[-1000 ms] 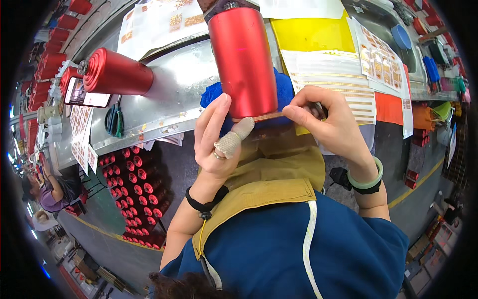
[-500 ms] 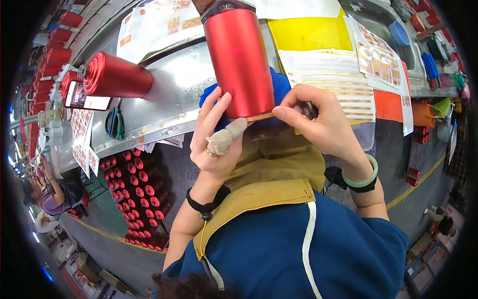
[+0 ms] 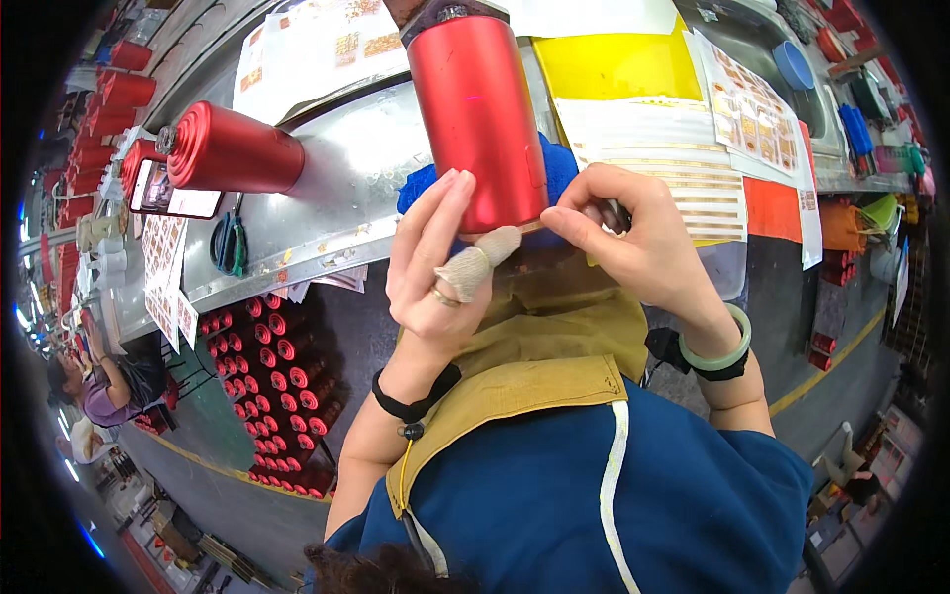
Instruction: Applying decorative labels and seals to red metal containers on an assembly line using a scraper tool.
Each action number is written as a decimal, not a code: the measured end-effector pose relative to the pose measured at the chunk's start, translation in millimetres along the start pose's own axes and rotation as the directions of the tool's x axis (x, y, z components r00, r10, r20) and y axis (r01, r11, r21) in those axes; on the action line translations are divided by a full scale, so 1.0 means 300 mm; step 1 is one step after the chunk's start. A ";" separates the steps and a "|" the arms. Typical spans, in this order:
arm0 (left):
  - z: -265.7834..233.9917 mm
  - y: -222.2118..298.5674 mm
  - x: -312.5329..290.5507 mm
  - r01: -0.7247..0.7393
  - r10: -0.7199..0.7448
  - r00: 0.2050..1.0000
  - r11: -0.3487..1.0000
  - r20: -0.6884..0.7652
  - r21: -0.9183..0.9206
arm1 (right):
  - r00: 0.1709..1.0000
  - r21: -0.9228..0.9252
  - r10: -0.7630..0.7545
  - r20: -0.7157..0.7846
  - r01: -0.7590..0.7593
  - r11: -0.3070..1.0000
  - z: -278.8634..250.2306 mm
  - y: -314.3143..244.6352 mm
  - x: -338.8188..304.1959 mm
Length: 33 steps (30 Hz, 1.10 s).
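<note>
A matte red metal cylinder (image 3: 475, 119) lies with its near end toward me, over a blue cloth (image 3: 559, 168). Along its near rim runs a thin golden-brown strip (image 3: 529, 228). My left hand (image 3: 421, 282) rests its long fingers against the cylinder's left side, and its thumb, in a knitted finger cover (image 3: 480, 262), presses at the rim. My right hand (image 3: 638, 233) pinches the strip's right end between thumb and forefinger. Its other fingers curl round a small dark object that I cannot make out. Fingers partly hide the strip.
Left on the metal bench (image 3: 341, 183) lie another red cylinder (image 3: 237, 148), a phone (image 3: 176, 190) and scissors (image 3: 230, 243). Sheets of golden strips (image 3: 673, 188) and a yellow sheet (image 3: 623, 69) lie right. Several red cylinders (image 3: 287, 376) stand below left. A person (image 3: 109, 381) sits far left.
My left hand has shifted right along the near rim, its covered thumb coming closer to my right hand. The right hand has barely moved. Less of the strip shows between them.
</note>
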<state>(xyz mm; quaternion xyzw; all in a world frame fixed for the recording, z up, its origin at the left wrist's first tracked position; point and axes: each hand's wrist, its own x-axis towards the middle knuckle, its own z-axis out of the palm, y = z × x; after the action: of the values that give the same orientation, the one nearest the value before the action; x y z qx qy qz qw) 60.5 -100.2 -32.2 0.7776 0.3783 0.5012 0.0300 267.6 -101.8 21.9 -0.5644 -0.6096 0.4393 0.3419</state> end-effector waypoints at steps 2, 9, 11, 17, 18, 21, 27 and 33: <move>0.010 0.004 -0.007 0.133 -0.142 0.987 0.986 -0.081 -0.100 | 1.000 0.001 -0.026 -0.004 0.026 1.000 0.013 -0.009 0.001; -0.013 -0.006 -0.034 0.046 -0.046 0.999 0.999 -0.012 -0.011 | 1.000 -0.041 -0.027 0.016 0.027 0.999 0.010 -0.027 0.005; -0.028 0.012 -0.018 0.050 -0.049 0.999 0.999 0.017 -0.010 | 0.999 -0.035 -0.034 0.010 0.034 0.999 0.014 -0.019 0.005; 0.009 -0.009 0.003 0.005 -0.010 0.998 0.995 -0.055 -0.097 | 0.996 -0.053 -0.093 -0.018 0.092 0.994 0.015 -0.010 0.002; 0.007 -0.005 0.011 0.012 -0.015 0.998 0.999 -0.065 -0.050 | 0.993 -0.078 -0.114 -0.032 0.112 0.991 0.013 -0.004 0.000; 0.016 -0.009 -0.044 0.231 -0.257 0.965 0.929 -0.055 -0.290 | 0.998 -0.022 0.005 -0.070 -0.007 1.000 -0.007 -0.014 0.000; 0.021 -0.020 -0.050 0.113 -0.127 0.989 0.977 -0.069 -0.183 | 0.988 0.108 -0.012 -0.157 0.030 0.994 -0.003 0.003 -0.034; 0.002 -0.021 -0.011 -0.098 0.098 0.995 0.995 -0.013 -0.001 | 0.984 0.324 -0.105 -0.146 0.148 0.934 0.014 0.020 -0.040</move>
<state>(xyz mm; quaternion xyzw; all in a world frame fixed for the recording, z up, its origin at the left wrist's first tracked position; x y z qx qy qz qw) 56.7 -97.4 -37.6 0.7919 0.3395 0.5076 0.0035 267.5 -114.4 15.7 -0.4843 -0.5387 0.4767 0.4980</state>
